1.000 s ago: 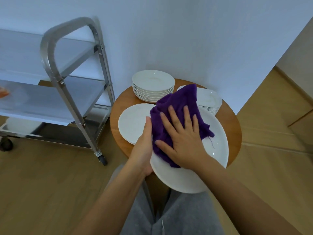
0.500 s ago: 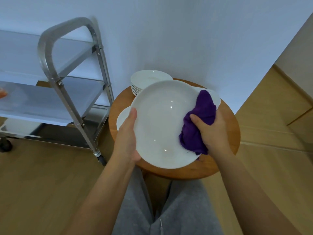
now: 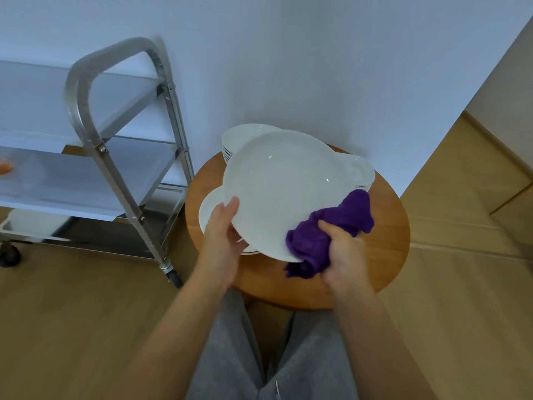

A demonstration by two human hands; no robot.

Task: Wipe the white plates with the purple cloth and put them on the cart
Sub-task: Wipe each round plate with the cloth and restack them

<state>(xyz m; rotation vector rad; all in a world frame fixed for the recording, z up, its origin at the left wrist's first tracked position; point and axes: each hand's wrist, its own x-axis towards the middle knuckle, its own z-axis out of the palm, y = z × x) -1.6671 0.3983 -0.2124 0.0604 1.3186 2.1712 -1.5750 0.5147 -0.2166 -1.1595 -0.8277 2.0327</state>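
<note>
Steel first: the cart (image 3: 121, 157) stands left of the round wooden table (image 3: 383, 255), its shelves pale and its castor on the floor beside the table's edge. On its lowest shelf, something white (image 3: 31, 223) sits at the far left, too blurred to name. Over to the table now, where a flat white plate (image 3: 209, 215) lies at the left rim, partly covered. The left hand (image 3: 223, 235) grips the left edge of the big white plate (image 3: 285, 192), thumb laid on its face, fingers underneath. That plate is lifted above the table and tilted toward the camera, glossy, clean-looking, with small glints of light on it. Behind it, at the back of the table, a stack of white plates (image 3: 239, 137) peeks out, and another stack (image 3: 362, 174) shows to the right. At the plate's lower right rim, the right hand (image 3: 343, 255) clenches the purple cloth (image 3: 328, 229), bunched and pressed against the plate's edge.
</note>
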